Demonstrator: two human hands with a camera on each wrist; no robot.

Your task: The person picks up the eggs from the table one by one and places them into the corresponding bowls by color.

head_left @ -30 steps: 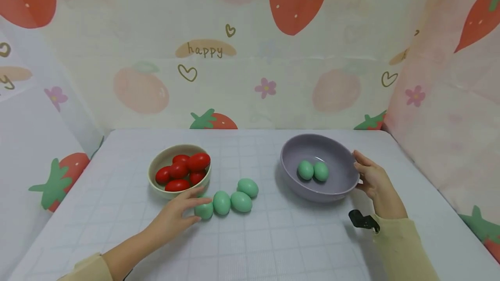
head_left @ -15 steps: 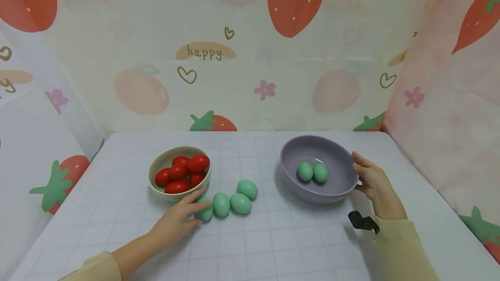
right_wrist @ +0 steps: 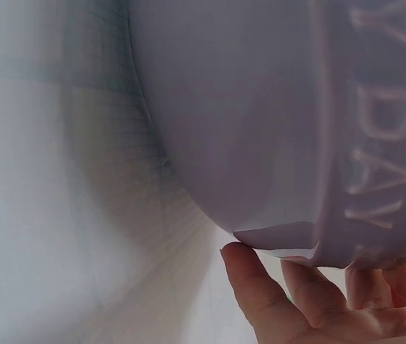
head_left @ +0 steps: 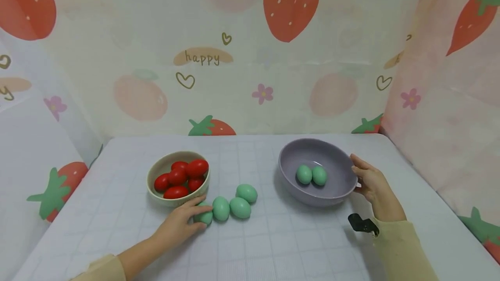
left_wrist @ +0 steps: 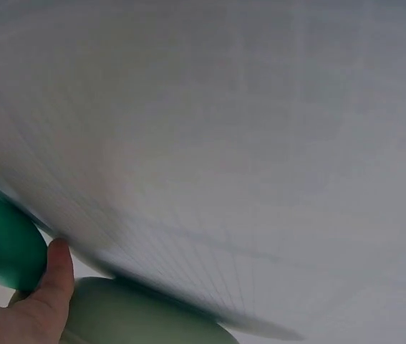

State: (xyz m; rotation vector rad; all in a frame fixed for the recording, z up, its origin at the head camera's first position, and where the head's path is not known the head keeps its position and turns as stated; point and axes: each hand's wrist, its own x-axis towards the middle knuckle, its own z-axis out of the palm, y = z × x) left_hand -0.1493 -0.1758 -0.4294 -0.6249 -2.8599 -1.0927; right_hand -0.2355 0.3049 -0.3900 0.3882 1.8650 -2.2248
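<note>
In the head view my left hand [head_left: 177,224] is at the leftmost green egg [head_left: 203,217], thumb on the near side and fingers across its top. The left wrist view shows the thumb [left_wrist: 56,276] against a green egg [left_wrist: 8,244]. Beside it on the table lie a second egg [head_left: 221,209], a third [head_left: 240,208] and one behind [head_left: 246,193]. My right hand [head_left: 376,187] holds the right side of a purple bowl [head_left: 289,159], in which two green eggs [head_left: 311,175] lie. The right wrist view shows its fingers [right_wrist: 256,287] against the bowl's outer wall [right_wrist: 224,129].
A smaller cream bowl [head_left: 154,177] full of red egg-shaped pieces [head_left: 178,177] stands just behind my left fingers. The white checked table [head_left: 250,250] ends at a strawberry-print cloth [head_left: 242,99] at the back and sides.
My left hand has shifted slightly right and its thumb and fingers have closed in around the leftmost green egg. The right hand stays at the purple bowl. The head view has tilted up slightly.
</note>
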